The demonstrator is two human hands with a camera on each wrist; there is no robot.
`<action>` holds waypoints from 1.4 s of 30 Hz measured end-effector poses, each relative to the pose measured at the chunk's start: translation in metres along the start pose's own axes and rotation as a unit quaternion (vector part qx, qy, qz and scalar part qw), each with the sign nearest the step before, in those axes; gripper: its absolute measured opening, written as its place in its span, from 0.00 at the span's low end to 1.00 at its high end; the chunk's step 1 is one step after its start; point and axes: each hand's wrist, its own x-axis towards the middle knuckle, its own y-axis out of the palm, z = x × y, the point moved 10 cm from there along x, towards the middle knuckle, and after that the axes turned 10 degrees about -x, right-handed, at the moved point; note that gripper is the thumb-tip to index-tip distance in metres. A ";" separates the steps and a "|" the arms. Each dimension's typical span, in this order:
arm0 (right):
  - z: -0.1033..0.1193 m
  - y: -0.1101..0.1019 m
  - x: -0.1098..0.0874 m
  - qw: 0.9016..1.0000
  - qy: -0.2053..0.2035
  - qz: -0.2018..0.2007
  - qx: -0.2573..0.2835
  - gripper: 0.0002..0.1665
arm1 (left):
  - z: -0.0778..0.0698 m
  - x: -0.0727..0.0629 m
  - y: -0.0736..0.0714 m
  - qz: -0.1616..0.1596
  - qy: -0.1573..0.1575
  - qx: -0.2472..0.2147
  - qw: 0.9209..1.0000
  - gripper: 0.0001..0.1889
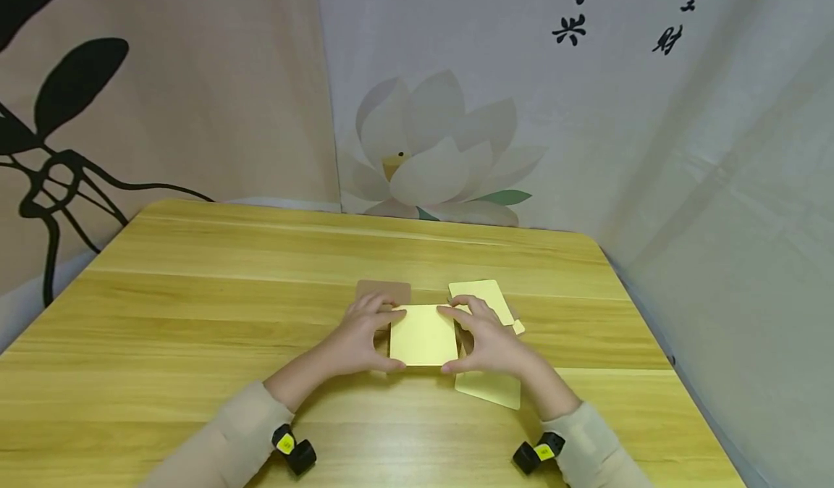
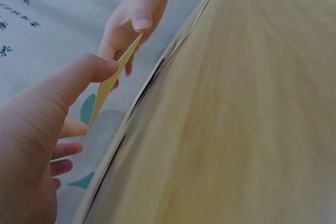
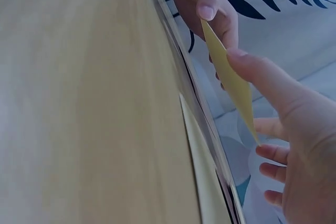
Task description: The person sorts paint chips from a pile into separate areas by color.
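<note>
Both hands hold a pale yellow square card point(image 1: 423, 335) by its sides, above the wooden table. My left hand point(image 1: 360, 334) pinches its left side, thumb at the near corner and index finger at the far one. On the opposite side, my right hand point(image 1: 489, 337) pinches it the same way. Seen from the left wrist, the card point(image 2: 113, 82) is thin and nearly edge-on; the right wrist view shows the card point(image 3: 231, 80) likewise. A brown card point(image 1: 383, 292) lies behind the left fingers, partly covered.
Beyond the right hand lies a yellow card point(image 1: 485, 298), with a small yellow piece point(image 1: 518, 326) at its corner. Another yellow card point(image 1: 490, 389) lies under the right wrist. Printed cloth point(image 1: 436, 111) hangs behind the table point(image 1: 215, 292).
</note>
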 end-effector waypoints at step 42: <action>0.063 0.052 0.002 0.998 -0.014 0.061 -0.013 0.59 | 0.024 -0.067 -0.017 0.075 -0.054 -0.011 0.996 0.51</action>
